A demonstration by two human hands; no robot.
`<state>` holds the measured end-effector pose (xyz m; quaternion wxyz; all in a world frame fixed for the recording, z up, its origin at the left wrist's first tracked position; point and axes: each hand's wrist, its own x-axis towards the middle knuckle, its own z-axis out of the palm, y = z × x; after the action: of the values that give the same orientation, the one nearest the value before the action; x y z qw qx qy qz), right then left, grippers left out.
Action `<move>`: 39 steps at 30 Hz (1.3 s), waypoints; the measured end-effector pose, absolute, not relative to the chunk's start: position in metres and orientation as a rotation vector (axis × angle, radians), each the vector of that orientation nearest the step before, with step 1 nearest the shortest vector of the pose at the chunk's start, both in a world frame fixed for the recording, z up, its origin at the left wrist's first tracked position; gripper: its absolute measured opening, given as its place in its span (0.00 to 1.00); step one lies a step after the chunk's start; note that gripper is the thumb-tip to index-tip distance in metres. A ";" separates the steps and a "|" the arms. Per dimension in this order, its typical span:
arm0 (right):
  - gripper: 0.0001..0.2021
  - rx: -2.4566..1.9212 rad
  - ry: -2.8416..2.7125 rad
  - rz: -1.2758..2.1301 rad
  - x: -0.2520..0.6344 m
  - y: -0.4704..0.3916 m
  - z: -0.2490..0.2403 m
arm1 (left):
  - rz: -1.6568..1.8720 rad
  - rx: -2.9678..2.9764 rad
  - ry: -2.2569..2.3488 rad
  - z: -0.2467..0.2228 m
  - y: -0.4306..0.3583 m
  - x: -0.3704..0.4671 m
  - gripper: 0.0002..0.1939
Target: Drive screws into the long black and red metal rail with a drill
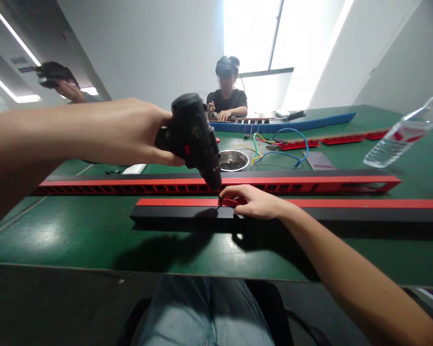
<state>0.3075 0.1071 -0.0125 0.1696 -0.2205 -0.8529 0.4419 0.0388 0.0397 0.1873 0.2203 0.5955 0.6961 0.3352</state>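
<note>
- The long, straight, black-and-red bar [180,217] lies on the green-topped table [75,240], its left end in view, its right end out of frame
- The left hand [139,129] is wrapped round the handle of the black, pistol-shaped power drill [197,132], which leans above the bar, bit pointing down at the red strip; whether the tip touches, I cannot tell
- The right hand [254,202], fingers bent, rests on the bar just beside the bit; whether it pinches anything, I cannot tell
- Beyond the bar lies a long, slotted, red-and-black rail [274,181], and farther beyond, a round, shiny metal bowl [243,156] of small dark pieces [231,165]
- The drill is probably hefty and top-heavy, best held by its handle
- The bar looks stiff but smooth, so it might slide; flat top or sides suit the fingers, clear of the bit
</note>
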 end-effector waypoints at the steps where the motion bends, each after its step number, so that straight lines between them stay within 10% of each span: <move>1: 0.25 -0.624 -2.410 1.269 0.307 0.109 -0.013 | 0.800 1.773 1.941 0.184 0.037 0.036 0.16; 19: 0.10 -0.778 -2.344 1.137 0.303 0.104 -0.009 | 0.689 2.104 1.749 0.141 0.032 -0.005 0.30; 28: 0.08 -0.944 -2.245 1.074 0.302 0.114 -0.017 | 1.175 1.670 1.896 0.094 0.034 -0.022 0.22; 39: 0.13 -1.252 -2.337 0.627 0.296 0.130 0.003 | 1.304 0.751 1.021 0.002 0.027 -0.009 0.06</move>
<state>0.2963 0.1304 0.0033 0.2071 -0.4495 -0.8392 0.2253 -0.0093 0.0270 0.0020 0.6144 0.3258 0.4428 0.5660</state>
